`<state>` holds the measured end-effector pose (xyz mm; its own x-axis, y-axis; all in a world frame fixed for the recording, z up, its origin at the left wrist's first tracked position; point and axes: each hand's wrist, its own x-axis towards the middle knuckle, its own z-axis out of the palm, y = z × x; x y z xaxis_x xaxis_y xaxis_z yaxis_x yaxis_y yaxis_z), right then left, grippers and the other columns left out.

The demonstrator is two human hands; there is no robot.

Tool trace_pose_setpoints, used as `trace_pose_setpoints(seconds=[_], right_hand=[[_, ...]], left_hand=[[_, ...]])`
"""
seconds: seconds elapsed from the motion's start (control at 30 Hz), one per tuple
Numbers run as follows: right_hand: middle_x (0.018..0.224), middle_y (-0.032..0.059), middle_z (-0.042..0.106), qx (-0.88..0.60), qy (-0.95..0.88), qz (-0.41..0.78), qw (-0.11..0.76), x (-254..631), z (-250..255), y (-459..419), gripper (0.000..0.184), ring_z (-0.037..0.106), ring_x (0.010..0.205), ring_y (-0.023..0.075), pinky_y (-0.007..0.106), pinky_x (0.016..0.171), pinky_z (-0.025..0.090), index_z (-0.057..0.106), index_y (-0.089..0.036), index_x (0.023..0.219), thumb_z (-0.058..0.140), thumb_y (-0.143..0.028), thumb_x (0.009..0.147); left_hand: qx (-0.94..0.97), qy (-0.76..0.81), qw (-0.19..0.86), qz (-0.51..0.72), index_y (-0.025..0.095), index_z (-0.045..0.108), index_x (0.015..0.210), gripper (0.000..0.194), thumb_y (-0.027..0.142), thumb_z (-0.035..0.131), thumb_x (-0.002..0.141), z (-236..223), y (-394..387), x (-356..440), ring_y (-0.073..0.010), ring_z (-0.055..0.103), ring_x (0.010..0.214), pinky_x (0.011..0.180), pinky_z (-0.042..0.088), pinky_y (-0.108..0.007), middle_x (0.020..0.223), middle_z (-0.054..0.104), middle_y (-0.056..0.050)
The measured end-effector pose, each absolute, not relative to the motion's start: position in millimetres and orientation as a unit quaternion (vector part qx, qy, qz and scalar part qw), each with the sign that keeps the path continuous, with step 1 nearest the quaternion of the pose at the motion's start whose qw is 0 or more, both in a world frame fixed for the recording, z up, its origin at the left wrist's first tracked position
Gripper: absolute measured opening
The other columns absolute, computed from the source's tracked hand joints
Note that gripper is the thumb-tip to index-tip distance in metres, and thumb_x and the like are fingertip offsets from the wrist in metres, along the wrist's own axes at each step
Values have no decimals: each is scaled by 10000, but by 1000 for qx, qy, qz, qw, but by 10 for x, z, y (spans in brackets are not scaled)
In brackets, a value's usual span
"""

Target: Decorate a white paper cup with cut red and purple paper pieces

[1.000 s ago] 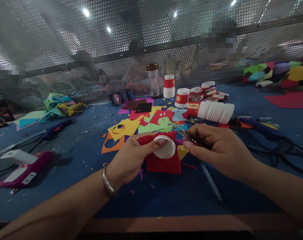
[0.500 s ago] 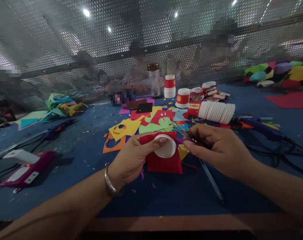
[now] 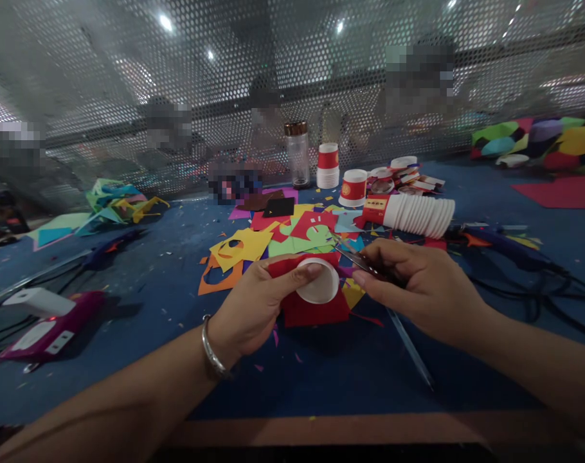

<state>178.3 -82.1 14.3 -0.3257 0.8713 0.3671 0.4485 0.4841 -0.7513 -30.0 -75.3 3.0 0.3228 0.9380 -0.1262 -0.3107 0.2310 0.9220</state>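
My left hand (image 3: 258,299), with a silver bangle at the wrist, pinches a sheet of red paper (image 3: 316,312) together with a white paper cup base (image 3: 321,286). The thumb presses inside the base's raised rim; the fingers are hidden behind the paper. In my right hand (image 3: 413,280) is a pair of scissors (image 3: 364,262), the blades pointing away to the upper left beside the red paper. The scissors' handles are mostly covered by my fingers. Cut sheets of coloured paper (image 3: 244,247) lie just beyond both hands.
Stacked paper cups (image 3: 413,214) lie on their side at the right, near a glue gun (image 3: 504,249) and its cables. A clear glass bottle (image 3: 298,161) stands at the back. On the left are a magenta power strip (image 3: 56,328) and another glue gun (image 3: 112,249).
The lower edge of the red paper has risen slightly and tilted. Both hands stay almost where they were, with the same hold.
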Motion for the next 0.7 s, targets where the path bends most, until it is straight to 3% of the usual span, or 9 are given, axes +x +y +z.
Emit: trace_pose_setpoints(seconds=[0.47,0.7], right_hand=[[573,-58,431,-425,-770,254,403,1799,39,-798,242,364,517,101,268,469,270,531,-221,686,590,-329,896],[581,-52,454,-434,-777,240,387,1792,30,-783,250,370,516,108,278,470,277,530,-228,700,569,-353,914]], left_hand=[[444,356,699,434,149,833,897,259,339,910,739,22,-757,-324,-135,687,678,714,581,-251,799,785,-56],[429,367,696,444,146,834,889,296,358,927,704,9,-758,-288,-160,690,676,665,578,-269,792,780,-64]])
